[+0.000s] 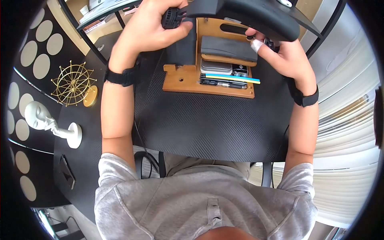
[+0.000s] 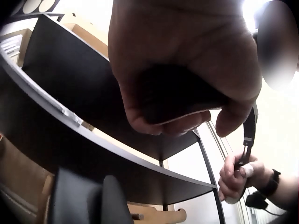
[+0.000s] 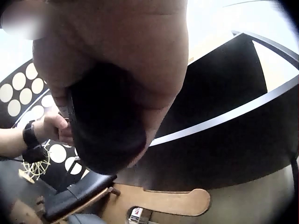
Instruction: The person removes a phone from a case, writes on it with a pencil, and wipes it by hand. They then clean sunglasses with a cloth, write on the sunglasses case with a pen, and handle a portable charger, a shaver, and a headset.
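Both hands hold a pair of black headphones up in front of the head, above the far part of the desk. My left hand grips one ear cup, its fingers curled around it in the left wrist view. At the other side my right hand holds the second ear cup, with a white wrap on the thumb. In the right wrist view, the dark cup fills the palm and hides part of the fingers. The slim headband arm shows above the right hand in the left wrist view.
Below the headphones stands a wooden desk organizer with a grey case and several pens. A gold wheel ornament, a white face sculpture and a phone sit at left. A black shelf rises behind.
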A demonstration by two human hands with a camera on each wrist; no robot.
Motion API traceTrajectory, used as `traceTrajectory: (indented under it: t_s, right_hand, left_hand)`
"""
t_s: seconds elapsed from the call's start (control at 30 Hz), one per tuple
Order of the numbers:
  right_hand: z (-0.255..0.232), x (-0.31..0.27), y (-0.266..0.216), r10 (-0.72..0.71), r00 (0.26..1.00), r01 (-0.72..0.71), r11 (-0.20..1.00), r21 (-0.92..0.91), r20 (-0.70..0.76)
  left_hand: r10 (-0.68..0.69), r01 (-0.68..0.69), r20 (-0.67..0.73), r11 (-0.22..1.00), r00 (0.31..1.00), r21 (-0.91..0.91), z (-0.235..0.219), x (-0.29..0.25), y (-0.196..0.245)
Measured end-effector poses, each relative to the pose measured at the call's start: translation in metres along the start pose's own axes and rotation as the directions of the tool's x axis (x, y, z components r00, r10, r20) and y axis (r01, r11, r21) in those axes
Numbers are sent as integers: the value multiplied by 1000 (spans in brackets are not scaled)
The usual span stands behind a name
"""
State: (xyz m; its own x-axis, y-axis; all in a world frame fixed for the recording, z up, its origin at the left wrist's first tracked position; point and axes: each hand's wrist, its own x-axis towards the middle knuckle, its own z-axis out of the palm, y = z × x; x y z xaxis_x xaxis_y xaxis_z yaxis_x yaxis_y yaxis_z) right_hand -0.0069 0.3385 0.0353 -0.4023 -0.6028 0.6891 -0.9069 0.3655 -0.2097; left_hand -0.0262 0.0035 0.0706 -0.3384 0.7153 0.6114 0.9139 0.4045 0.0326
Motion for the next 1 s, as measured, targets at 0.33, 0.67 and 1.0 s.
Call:
traceTrajectory:
  t_s: [0.33, 0.67, 1.0]
  right_hand:
    - [-3, -10, -13, -13, 975, -29, 983, 184, 222]
    - [13, -33, 23, 276, 905, -376, 875, 305, 325]
    - [28, -23, 2, 367, 908, -374, 499, 781, 201]
  left_hand:
    - [-29, -17, -186, 970, 982, -241, 69, -9, 5]
    - [-269, 133, -241, 876, 932, -463, 132, -27, 7]
    - [-489, 408, 116, 547, 865, -732, 112, -22, 19]
